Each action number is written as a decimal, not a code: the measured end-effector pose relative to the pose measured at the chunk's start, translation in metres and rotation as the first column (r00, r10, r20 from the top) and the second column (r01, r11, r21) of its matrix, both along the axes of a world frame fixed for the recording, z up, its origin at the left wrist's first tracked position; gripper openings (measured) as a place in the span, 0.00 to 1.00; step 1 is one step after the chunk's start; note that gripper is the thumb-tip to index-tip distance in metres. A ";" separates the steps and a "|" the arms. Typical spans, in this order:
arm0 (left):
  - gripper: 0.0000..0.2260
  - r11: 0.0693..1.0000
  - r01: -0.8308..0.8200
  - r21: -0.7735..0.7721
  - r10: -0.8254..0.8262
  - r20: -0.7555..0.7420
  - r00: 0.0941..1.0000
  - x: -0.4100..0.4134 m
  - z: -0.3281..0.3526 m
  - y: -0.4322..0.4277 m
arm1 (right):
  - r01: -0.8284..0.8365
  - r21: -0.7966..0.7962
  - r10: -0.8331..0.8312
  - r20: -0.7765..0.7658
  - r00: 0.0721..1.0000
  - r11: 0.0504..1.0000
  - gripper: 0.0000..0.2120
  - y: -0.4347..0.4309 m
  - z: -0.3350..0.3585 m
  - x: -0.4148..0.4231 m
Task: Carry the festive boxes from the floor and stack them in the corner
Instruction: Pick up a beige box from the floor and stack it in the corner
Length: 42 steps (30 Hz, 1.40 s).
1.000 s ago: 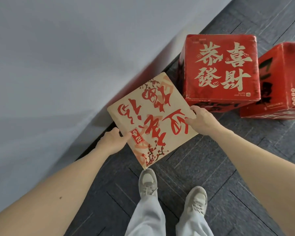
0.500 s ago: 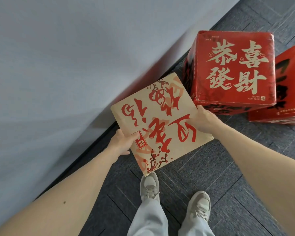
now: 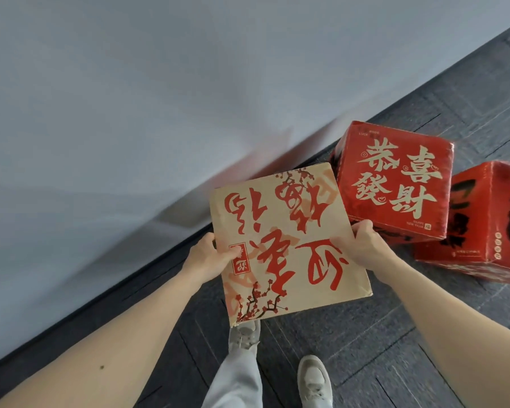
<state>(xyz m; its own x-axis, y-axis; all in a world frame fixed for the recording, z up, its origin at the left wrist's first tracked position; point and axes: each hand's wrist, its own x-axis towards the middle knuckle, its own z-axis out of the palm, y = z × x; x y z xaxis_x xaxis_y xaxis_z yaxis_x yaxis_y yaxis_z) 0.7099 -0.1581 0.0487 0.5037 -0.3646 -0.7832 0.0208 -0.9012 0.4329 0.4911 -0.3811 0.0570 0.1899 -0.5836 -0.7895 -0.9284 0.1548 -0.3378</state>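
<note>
Left hand (image 3: 209, 257) and right hand (image 3: 365, 248) are gripping the tan festive box (image 3: 286, 240) at opposite edges, thumbs on top; carrying it level seems wise.

Your left hand (image 3: 209, 260) and right hand (image 3: 365, 248) grip the tan box (image 3: 289, 245) at its nine and three o'clock edges. At two o'clock, a gold-lettered red box (image 3: 395, 184) and a black-lettered red box (image 3: 483, 219) sit side by side on the floor (image 3: 365, 348).

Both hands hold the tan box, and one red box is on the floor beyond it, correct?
Not one: the head view shows two red boxes on the floor, a gold-lettered box and a black-lettered box. The left hand and right hand do hold the tan box.
</note>
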 end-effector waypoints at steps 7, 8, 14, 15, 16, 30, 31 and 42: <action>0.28 0.994 -0.106 -0.028 0.108 0.093 0.990 -0.030 0.110 0.031 | -0.064 -0.018 0.065 0.102 0.993 0.998 0.20 0.014 0.095 -0.014; 0.28 0.990 -0.134 -0.036 0.137 0.101 0.985 -0.035 0.129 0.039 | -0.084 -0.017 0.085 0.118 0.989 0.996 0.20 0.019 0.110 -0.015; 0.28 0.947 -0.311 -0.083 0.321 0.159 0.934 -0.056 0.247 0.113 | -0.225 -0.024 0.225 0.205 0.953 0.974 0.19 0.065 0.207 -0.001; 0.28 0.933 -0.346 -0.095 0.358 0.172 0.918 -0.059 0.266 0.131 | -0.254 -0.029 0.254 0.219 0.942 0.967 0.19 0.076 0.222 0.005; 0.27 0.919 -0.379 -0.107 0.393 0.187 0.900 -0.062 0.284 0.149 | -0.285 -0.032 0.285 0.237 0.929 0.958 0.18 0.089 0.238 0.012; 0.24 0.575 -0.783 -0.237 0.776 0.460 0.431 -0.199 0.497 0.482 | -0.785 -0.103 0.725 0.471 0.502 0.611 0.19 0.395 0.406 0.070; 0.24 0.524 -0.813 -0.253 0.802 0.469 0.371 -0.221 0.509 0.510 | -0.811 -0.110 0.744 0.482 0.463 0.575 0.19 0.426 0.416 0.062; 0.15 0.148 -0.864 -0.482 0.850 0.509 -0.138 -0.516 0.632 0.783 | -0.942 -0.291 0.837 0.546 -0.022 0.166 0.24 0.758 0.550 -0.101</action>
<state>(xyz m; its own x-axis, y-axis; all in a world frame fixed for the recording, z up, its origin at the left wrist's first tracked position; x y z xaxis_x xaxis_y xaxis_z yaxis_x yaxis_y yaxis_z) 0.1934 0.6252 0.6812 0.6251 0.7702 -0.1269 0.5658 -0.3350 0.7534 0.3903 0.3771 0.6073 0.8096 0.4736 -0.3467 -0.0130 -0.5760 -0.8174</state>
